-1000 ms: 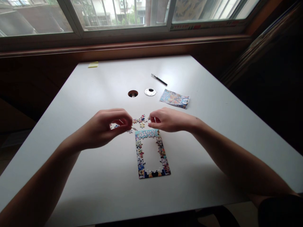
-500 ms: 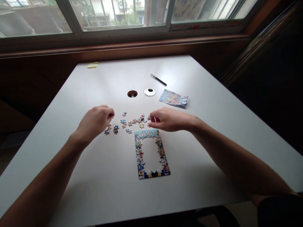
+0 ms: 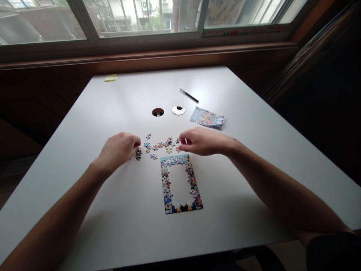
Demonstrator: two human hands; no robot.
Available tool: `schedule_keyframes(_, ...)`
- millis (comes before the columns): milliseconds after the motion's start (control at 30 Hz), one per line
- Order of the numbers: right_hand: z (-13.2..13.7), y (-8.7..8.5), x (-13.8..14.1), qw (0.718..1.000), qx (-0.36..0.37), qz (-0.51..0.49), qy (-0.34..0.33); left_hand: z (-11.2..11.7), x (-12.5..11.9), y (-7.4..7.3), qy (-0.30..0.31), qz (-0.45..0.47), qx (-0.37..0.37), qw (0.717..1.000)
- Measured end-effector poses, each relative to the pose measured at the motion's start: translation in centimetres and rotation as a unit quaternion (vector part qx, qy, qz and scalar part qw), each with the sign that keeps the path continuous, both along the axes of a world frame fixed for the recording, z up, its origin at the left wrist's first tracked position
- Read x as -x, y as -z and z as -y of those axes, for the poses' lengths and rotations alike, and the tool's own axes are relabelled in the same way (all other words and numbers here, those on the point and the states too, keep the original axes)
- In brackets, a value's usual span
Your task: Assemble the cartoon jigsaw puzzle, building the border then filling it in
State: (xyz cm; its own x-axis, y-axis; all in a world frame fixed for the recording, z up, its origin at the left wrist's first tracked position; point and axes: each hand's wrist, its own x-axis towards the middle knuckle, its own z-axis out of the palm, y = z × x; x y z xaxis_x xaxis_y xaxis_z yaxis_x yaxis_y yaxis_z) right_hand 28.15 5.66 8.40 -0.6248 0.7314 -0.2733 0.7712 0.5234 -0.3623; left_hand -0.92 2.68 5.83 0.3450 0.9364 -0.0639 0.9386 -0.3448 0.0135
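Note:
A partly built jigsaw frame (image 3: pixel 181 183) lies on the white table (image 3: pixel 254 158), its coloured border joined and its middle bare. Several loose puzzle pieces (image 3: pixel 158 146) are scattered just beyond its top edge. My left hand (image 3: pixel 120 148) rests at the left end of the scatter, fingers curled and pinched over a dark piece (image 3: pixel 138 154); I cannot tell if it holds anything. My right hand (image 3: pixel 200 141) hovers at the right end of the pieces, fingers curled with thumb and forefinger pinched together on something small.
A printed puzzle picture card (image 3: pixel 208 117) lies beyond my right hand. A black pen (image 3: pixel 188 95), a cable hole (image 3: pixel 158 112) and its silver cap (image 3: pixel 178 110) sit farther back. A yellow sticky pad (image 3: pixel 110 78) is at the far left corner by the window wall.
My left hand moved left off the pieces near the frame's top, then came back right and down to the left end of the scatter. My right hand barely shifted.

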Motion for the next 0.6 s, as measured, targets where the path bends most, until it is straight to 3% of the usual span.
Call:
schedule_keyframes(333,-1.7,2.8,-0.3,0.995,-0.058,0.053,0.054,0.1,-0.1,-0.2,-0.030,-0.006,0.003,1.000)
schedule_keyframes(600,-2.3,2.7,-1.0,0.998,-0.041,0.021,0.051,0.2,-0.1,-0.1,-0.032,-0.014,-0.001,0.999)
